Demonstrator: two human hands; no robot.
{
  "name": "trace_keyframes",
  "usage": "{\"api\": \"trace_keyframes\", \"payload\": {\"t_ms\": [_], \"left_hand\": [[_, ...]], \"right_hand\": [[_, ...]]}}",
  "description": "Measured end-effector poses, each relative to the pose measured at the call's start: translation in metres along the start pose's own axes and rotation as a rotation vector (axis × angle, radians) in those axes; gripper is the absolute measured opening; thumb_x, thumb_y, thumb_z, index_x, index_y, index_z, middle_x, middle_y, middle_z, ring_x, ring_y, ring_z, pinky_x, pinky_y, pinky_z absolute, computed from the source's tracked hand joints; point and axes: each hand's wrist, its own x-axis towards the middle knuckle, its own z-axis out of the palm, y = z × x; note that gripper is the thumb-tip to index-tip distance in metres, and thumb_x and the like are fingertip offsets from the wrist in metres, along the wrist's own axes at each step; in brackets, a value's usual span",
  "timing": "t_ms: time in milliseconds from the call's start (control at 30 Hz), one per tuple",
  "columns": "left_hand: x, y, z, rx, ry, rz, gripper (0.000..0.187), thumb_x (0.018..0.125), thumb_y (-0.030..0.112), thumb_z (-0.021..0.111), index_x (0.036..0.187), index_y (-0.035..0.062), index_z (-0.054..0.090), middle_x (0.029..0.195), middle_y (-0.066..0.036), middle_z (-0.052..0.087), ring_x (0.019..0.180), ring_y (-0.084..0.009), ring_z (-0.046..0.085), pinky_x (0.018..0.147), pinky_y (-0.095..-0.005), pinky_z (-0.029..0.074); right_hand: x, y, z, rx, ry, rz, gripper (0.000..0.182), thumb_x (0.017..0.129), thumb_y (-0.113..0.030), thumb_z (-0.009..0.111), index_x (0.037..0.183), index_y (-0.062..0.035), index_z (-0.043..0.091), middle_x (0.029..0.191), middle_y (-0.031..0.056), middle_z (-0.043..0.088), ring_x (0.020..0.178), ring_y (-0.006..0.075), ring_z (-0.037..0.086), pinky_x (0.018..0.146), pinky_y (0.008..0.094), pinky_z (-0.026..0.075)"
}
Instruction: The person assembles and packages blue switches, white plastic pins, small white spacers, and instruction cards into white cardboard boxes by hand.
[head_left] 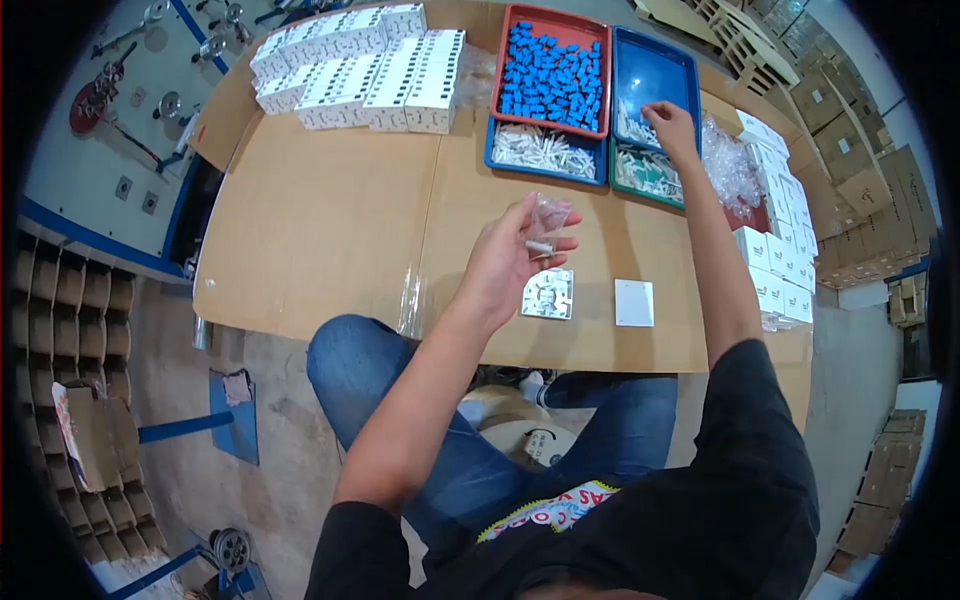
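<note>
My left hand [500, 255] is raised over the cardboard-covered table, its fingers curled round a small clear plastic bag [549, 214] and a small white cylindrical piece [540, 247]. Below it on the cardboard lies a white square module [547, 294] with its detailed inner face up. To the right of that is a plain white square plate [634, 303]. My right hand [674, 130] reaches into the front of a blue tray [655, 65], fingertips pinched together at the small white parts [632, 127]. What is between those fingertips is too small to make out.
A red tray [606, 70] of blue pieces overlaps a blue tray [490, 148] of white plugs. A green tray [618, 180] holds more small parts. Stacked white modules [380, 85] stand at the back left. White boxes [775, 265] and bubble wrap [730, 165] are at right.
</note>
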Motion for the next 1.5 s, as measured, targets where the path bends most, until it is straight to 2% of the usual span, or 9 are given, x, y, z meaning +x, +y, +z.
{"api": "trace_keyframes", "payload": {"t_ms": [100, 267, 633, 667, 700, 1133, 1300, 1467, 1500], "left_hand": [[-0.008, 0.007, -0.002, 0.037, -0.058, -0.005, 0.055, 0.107, 0.046, 0.046, 0.138, 0.0028, 0.057, 0.13, -0.012, 0.067, 0.109, -0.0215, 0.066, 0.095, -0.0367, 0.052], [-0.012, 0.001, 0.014, 0.059, -0.138, 0.018, 0.052, 0.107, 0.044, 0.049, 0.135, 0.0016, 0.059, 0.128, -0.013, 0.069, 0.109, -0.0219, 0.068, 0.094, -0.0358, 0.053], [-0.033, -0.008, 0.021, 0.163, -0.27, 0.071, 0.051, 0.108, 0.041, 0.05, 0.135, -0.001, 0.058, 0.127, -0.017, 0.068, 0.113, -0.0287, 0.069, 0.097, -0.0395, 0.055], [-0.033, -0.01, 0.02, 0.166, -0.276, 0.073, 0.05, 0.108, 0.041, 0.05, 0.135, -0.001, 0.058, 0.127, -0.016, 0.068, 0.113, -0.0291, 0.069, 0.096, -0.0393, 0.055], [-0.033, -0.013, 0.02, 0.169, -0.282, 0.077, 0.05, 0.108, 0.041, 0.05, 0.134, -0.001, 0.058, 0.126, -0.015, 0.068, 0.113, -0.0294, 0.069, 0.096, -0.0392, 0.056], [-0.033, -0.024, 0.019, 0.165, -0.353, 0.061, 0.041, 0.108, 0.036, 0.052, 0.13, 0.0033, 0.06, 0.122, -0.011, 0.069, 0.111, -0.027, 0.07, 0.095, -0.0412, 0.056], [-0.037, -0.025, 0.019, 0.183, -0.241, 0.004, 0.039, 0.109, 0.036, 0.048, 0.127, 0.0047, 0.062, 0.119, -0.01, 0.07, 0.104, -0.0222, 0.07, 0.094, -0.0385, 0.055], [-0.028, -0.027, 0.01, 0.142, -0.067, -0.083, 0.045, 0.108, 0.042, 0.046, 0.127, 0.0044, 0.062, 0.12, -0.011, 0.07, 0.103, -0.0214, 0.069, 0.089, -0.0347, 0.054], [-0.025, -0.028, 0.006, 0.138, -0.031, -0.084, 0.046, 0.108, 0.043, 0.044, 0.129, 0.0048, 0.061, 0.12, -0.011, 0.07, 0.104, -0.0206, 0.069, 0.091, -0.0349, 0.054]], "right_hand": [[-0.087, -0.093, 0.001, 0.434, -0.125, 0.094, 0.019, 0.095, -0.019, 0.073, 0.104, -0.0031, 0.076, 0.089, -0.0005, 0.071, 0.075, 0.0059, 0.057, 0.07, 0.0223, 0.047], [-0.192, -0.18, -0.024, 0.645, -0.268, 0.039, 0.015, 0.094, -0.012, 0.073, 0.106, -0.0034, 0.074, 0.088, -0.0011, 0.069, 0.077, 0.0052, 0.057, 0.072, 0.0208, 0.047], [-0.224, -0.22, -0.046, 0.222, -0.526, -0.365, 0.013, 0.093, -0.015, 0.074, 0.103, -0.0059, 0.073, 0.108, 0.0007, 0.071, 0.089, 0.0075, 0.062, 0.072, 0.0233, 0.046], [-0.224, -0.224, -0.05, 0.175, -0.597, -0.408, 0.012, 0.094, -0.011, 0.07, 0.102, -0.0032, 0.072, 0.114, 0.0036, 0.07, 0.098, 0.0113, 0.063, 0.081, 0.027, 0.048], [-0.225, -0.226, -0.053, 0.126, -0.668, -0.452, 0.011, 0.095, -0.008, 0.066, 0.102, -0.0006, 0.071, 0.12, 0.0064, 0.068, 0.106, 0.015, 0.064, 0.09, 0.0307, 0.051], [-0.249, -0.221, -0.047, 0.1, -0.753, -0.45, 0.039, 0.107, -0.032, 0.052, 0.112, 0.0004, 0.073, 0.141, 0.0177, 0.06, 0.124, 0.03, 0.06, 0.101, 0.0403, 0.049], [-0.249, -0.206, -0.04, 0.146, -0.753, -0.423, 0.04, 0.109, -0.032, 0.05, 0.115, 0.0012, 0.072, 0.142, 0.0171, 0.059, 0.123, 0.0266, 0.061, 0.1, 0.0383, 0.049], [-0.209, -0.136, -0.029, 0.334, -0.555, -0.18, 0.032, 0.106, -0.027, 0.058, 0.111, 0.0007, 0.073, 0.112, 0.0074, 0.075, 0.101, 0.0151, 0.067, 0.091, 0.0318, 0.053], [-0.195, -0.112, -0.024, 0.277, -0.462, -0.119, 0.028, 0.102, -0.025, 0.062, 0.109, 0.0003, 0.073, 0.104, 0.0099, 0.076, 0.096, 0.0184, 0.07, 0.087, 0.0347, 0.054]]}}
